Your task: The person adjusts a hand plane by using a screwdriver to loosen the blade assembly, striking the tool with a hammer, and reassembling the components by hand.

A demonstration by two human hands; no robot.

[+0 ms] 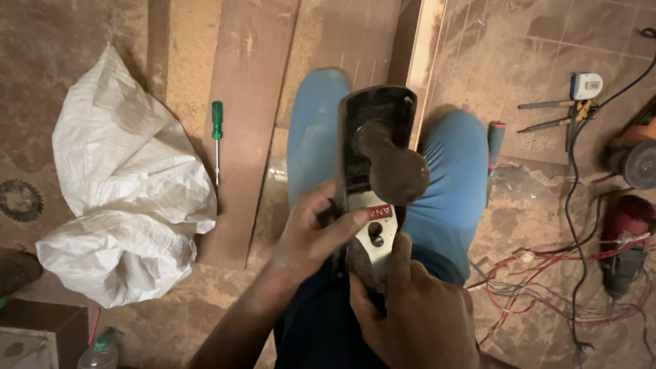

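Hands grip a plane (374,171) held over the knees (383,157), which are clad in blue. The left hand (311,232) wraps its side, thumb pressed flat on the metal iron (374,229). The right hand (413,314) closes around its rear end, thumb up against the iron. The plane's round knob (393,167) stands clear of both hands. Left of the plane a green screwdriver (216,137) lies on a board (242,123); farther left sits a white sack (126,184), and past that a saw blade (19,200). Just right of the plane lies a chisel (495,147). Farther right are red wires (547,273), a black cable (572,205) and power tools (625,239).
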